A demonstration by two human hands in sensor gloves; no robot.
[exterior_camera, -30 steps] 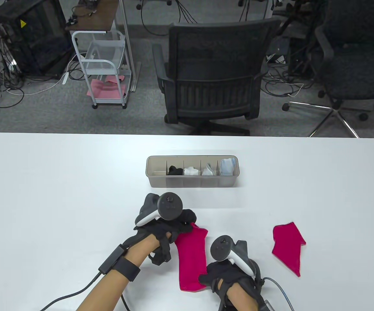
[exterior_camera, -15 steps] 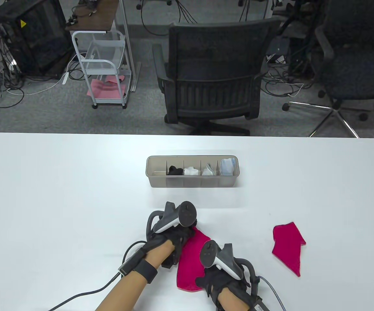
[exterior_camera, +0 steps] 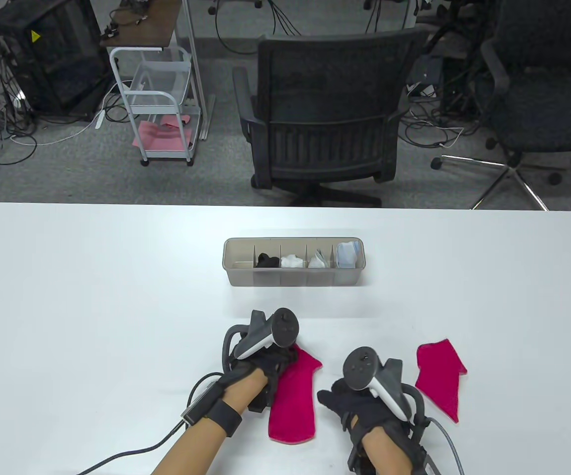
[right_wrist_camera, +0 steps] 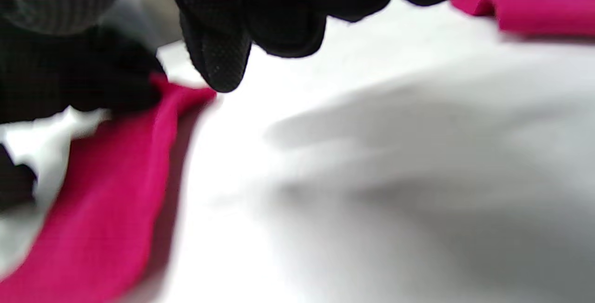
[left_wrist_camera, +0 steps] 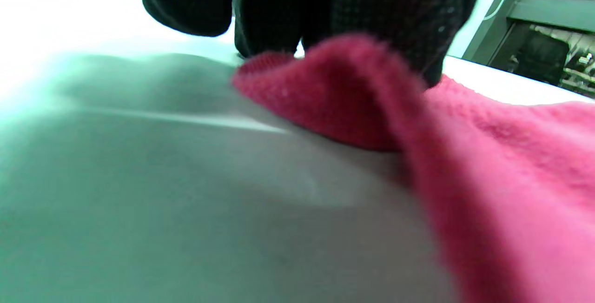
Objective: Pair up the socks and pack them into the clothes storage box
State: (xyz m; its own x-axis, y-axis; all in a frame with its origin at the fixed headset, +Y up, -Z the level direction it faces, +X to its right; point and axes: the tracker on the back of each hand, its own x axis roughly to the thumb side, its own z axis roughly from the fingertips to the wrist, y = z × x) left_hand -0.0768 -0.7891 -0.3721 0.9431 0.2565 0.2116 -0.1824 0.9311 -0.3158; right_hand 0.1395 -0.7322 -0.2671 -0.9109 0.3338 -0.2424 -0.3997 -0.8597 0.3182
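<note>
Black mesh gloves (exterior_camera: 364, 403), grey-white trackers (exterior_camera: 265, 334), bare forearms, black cables.

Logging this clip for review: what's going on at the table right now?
A person in sensor gloves is pairing red socks. The left hand pinches the top of one red sock lying flat, while the right hand hovers between it and the second red sock, holding nothing. The storage box behind already holds four rolled pairs; its leftmost compartment is empty.

My right hand (right_wrist_camera: 279, 10) hangs over the white table (right_wrist_camera: 372, 177) — fingers loosely curled, holding nothing; one red sock (right_wrist_camera: 93, 210) lies left, another (right_wrist_camera: 534, 5) far right
</note>
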